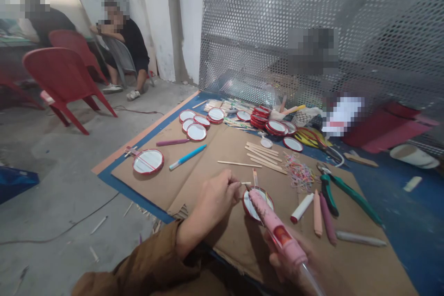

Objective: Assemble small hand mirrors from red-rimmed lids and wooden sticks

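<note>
My right hand grips a pink hot glue gun, with a clear glue stick coming out of its back end. The gun's nozzle points down over a round white disc with a red rim. My left hand is closed in a pinch on a short wooden stick at the disc's upper edge, close to the nozzle. A flat stick piece juts from the disc's far side. Part of the disc is hidden behind the gun. At left lies a similar disc with strings and a stick neck.
Cardboard covers the blue table. Craft sticks, colourful rubber bands, green-handled pliers, markers and a blue pen lie around. Rimmed discs pile up behind. A perforated metal screen stands beyond; people sit at left.
</note>
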Tool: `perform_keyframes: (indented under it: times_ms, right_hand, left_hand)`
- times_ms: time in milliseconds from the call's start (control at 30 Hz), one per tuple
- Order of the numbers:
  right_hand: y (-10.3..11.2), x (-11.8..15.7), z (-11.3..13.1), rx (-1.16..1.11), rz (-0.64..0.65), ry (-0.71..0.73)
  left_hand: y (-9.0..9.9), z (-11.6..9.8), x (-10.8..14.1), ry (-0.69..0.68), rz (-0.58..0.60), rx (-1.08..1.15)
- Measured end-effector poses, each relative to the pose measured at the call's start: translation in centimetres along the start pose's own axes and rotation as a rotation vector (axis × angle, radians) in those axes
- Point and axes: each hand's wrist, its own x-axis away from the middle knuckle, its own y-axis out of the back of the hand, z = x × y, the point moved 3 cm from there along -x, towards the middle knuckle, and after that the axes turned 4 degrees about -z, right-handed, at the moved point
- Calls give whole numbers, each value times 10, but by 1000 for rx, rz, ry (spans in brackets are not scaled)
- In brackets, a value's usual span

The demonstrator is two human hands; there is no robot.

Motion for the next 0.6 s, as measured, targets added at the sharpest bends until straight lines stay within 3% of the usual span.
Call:
perform_keyframes:
  times_ms: [367,600]
  right_hand:
    - [4,-1,-3,-179,56,-85]
    - [19,5,20,-102,-25,25]
  left_hand:
    - [1,-1,0,22,13,10]
    - [0,2,-1,57,-1,79]
